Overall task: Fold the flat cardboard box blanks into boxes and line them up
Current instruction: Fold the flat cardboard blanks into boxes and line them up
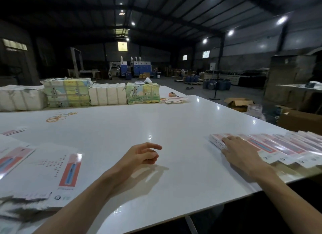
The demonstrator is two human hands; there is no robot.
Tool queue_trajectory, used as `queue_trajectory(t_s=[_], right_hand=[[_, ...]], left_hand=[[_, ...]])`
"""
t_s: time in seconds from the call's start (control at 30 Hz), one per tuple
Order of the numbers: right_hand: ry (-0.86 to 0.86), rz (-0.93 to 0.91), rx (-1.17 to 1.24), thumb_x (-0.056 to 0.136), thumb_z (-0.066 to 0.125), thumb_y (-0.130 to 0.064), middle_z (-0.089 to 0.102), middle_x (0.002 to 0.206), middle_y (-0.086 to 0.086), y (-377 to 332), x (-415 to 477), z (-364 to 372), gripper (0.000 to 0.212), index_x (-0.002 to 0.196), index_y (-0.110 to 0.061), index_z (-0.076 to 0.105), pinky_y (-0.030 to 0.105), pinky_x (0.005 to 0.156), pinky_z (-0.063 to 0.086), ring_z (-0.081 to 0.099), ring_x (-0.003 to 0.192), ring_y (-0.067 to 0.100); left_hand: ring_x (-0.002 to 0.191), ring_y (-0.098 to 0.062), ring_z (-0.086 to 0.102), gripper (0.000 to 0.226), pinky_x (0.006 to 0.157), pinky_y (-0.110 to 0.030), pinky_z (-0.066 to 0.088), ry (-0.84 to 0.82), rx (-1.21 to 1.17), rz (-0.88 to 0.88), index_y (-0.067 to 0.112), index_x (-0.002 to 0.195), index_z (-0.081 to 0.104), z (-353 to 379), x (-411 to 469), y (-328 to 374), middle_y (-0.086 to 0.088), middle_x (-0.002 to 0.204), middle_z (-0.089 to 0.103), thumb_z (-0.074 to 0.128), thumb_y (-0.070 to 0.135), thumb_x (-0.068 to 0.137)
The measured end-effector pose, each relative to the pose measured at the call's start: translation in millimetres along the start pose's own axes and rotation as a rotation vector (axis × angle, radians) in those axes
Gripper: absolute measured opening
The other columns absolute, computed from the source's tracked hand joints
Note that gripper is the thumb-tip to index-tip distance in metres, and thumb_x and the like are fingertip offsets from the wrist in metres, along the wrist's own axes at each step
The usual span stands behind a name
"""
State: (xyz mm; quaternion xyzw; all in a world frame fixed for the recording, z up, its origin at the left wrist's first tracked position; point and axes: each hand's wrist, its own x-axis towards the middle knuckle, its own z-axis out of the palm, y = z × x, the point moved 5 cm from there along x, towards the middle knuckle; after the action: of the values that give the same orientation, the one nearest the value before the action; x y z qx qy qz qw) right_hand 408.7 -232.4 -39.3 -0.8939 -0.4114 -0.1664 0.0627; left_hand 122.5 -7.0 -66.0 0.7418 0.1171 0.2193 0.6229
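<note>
The flat blanks point(52, 165) lie in a loose pile at about 8 o'clock on the white table point(139, 125); thin glossy card, I'd say light, bendy and a bit slick, best lifted by a free edge and folded along its creases. At 3 o'clock the folded boxes point(278, 146) lie side by side in a row, the right hand point(240, 150) pressing flat-fingered on the leftmost one. The left hand point(142, 155) hovers mid-table, fingers loosely curled, holding nothing. Strapped bundles point(69, 94) sit at 11 o'clock; an open carton point(237, 103) stands on the floor at 2 o'clock, its contents impossible to make out
</note>
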Motion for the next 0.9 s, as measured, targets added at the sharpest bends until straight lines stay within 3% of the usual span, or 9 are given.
queue_trajectory(t_s=[0.13, 0.2, 0.27, 0.37, 0.47, 0.53, 0.6, 0.77, 0.9], right_hand=[[0.057, -0.089, 0.020, 0.108, 0.051, -0.035, 0.045, 0.155, 0.001, -36, 11, -7, 0.045, 0.150, -0.020, 0.045, 0.038, 0.114, 0.042, 0.045, 0.139, 0.021], [0.083, -0.190, 0.092, 0.108, 0.051, -0.035, 0.050, 0.152, 0.001, -80, 24, -14, 0.045, 0.150, -0.020, 0.048, 0.041, 0.110, 0.047, 0.049, 0.136, 0.023], [0.133, -0.294, 0.211, 0.106, 0.055, -0.034, 0.064, 0.136, 0.000, -134, 36, -22, 0.037, 0.140, -0.021, 0.058, 0.041, 0.098, 0.056, 0.062, 0.118, 0.021], [0.151, -0.371, 0.384, 0.105, 0.055, -0.030, 0.074, 0.104, -0.001, -203, 39, -24, 0.019, 0.118, -0.021, 0.065, 0.039, 0.077, 0.061, 0.068, 0.083, 0.018], [0.157, -0.395, 0.398, 0.105, 0.047, -0.026, 0.073, 0.089, -0.001, -235, 32, -5, 0.017, 0.114, -0.020, 0.060, 0.038, 0.067, 0.055, 0.066, 0.074, 0.024], [0.097, -0.396, 0.421, 0.104, 0.044, -0.025, 0.073, 0.091, -0.001, -237, 33, 12, 0.023, 0.121, -0.022, 0.060, 0.038, 0.071, 0.052, 0.068, 0.083, 0.026], [0.073, -0.385, 0.465, 0.103, 0.044, -0.023, 0.073, 0.089, -0.002, -232, 38, 21, 0.024, 0.120, -0.025, 0.061, 0.038, 0.071, 0.050, 0.067, 0.083, 0.026], [0.012, -0.360, 0.598, 0.101, 0.047, -0.018, 0.071, 0.082, -0.005, -228, 45, 27, 0.022, 0.113, -0.025, 0.064, 0.040, 0.079, 0.054, 0.065, 0.083, 0.024], [-0.017, -0.357, 0.660, 0.100, 0.049, -0.016, 0.069, 0.077, -0.010, -230, 47, 29, 0.021, 0.108, -0.026, 0.066, 0.036, 0.077, 0.053, 0.065, 0.080, 0.020]], left_hand=[[0.093, -0.016, 0.067, 0.023, 0.089, -0.024, 0.054, 0.000, 0.018, -0.003, 0.018, 0.123, 0.076, 3, -3, 4, -0.006, 0.097, 0.071, 0.065, 0.015, 0.103], [0.093, -0.015, 0.067, 0.021, 0.089, -0.024, 0.054, 0.002, 0.032, -0.014, 0.017, 0.120, 0.077, 4, -4, 5, -0.004, 0.096, 0.072, 0.065, 0.014, 0.103], [0.090, -0.015, 0.067, 0.016, 0.087, -0.024, 0.054, 0.020, 0.047, -0.030, 0.015, 0.113, 0.078, 2, -3, 4, -0.003, 0.096, 0.072, 0.068, 0.015, 0.101], [0.077, -0.018, 0.059, 0.016, 0.070, -0.024, 0.049, 0.113, 0.005, -0.064, 0.011, 0.109, 0.071, -4, -3, 4, -0.006, 0.093, 0.072, 0.072, 0.014, 0.093], [0.070, -0.019, 0.057, 0.027, 0.063, -0.025, 0.045, 0.216, 0.040, -0.132, 0.013, 0.113, 0.061, -14, -4, 5, -0.006, 0.092, 0.074, 0.067, 0.018, 0.087], [0.070, -0.013, 0.064, 0.022, 0.068, -0.027, 0.053, 0.300, 0.300, -0.162, 0.020, 0.112, 0.060, -32, -6, 13, -0.002, 0.099, 0.077, 0.064, 0.021, 0.091], [0.087, -0.013, 0.070, 0.019, 0.081, -0.032, 0.059, 0.367, 0.627, -0.265, 0.023, 0.118, 0.059, -59, -13, 26, -0.002, 0.114, 0.073, 0.062, 0.027, 0.099], [0.134, -0.033, 0.051, 0.070, 0.104, -0.038, 0.046, 0.413, 1.228, -0.706, 0.007, 0.146, 0.045, -123, -54, 49, -0.015, 0.147, 0.052, 0.073, 0.047, 0.096], [0.135, -0.033, 0.045, 0.097, 0.109, -0.042, 0.044, 0.568, 1.496, -0.959, 0.007, 0.145, 0.041, -153, -93, 62, -0.017, 0.144, 0.047, 0.084, 0.063, 0.079]])
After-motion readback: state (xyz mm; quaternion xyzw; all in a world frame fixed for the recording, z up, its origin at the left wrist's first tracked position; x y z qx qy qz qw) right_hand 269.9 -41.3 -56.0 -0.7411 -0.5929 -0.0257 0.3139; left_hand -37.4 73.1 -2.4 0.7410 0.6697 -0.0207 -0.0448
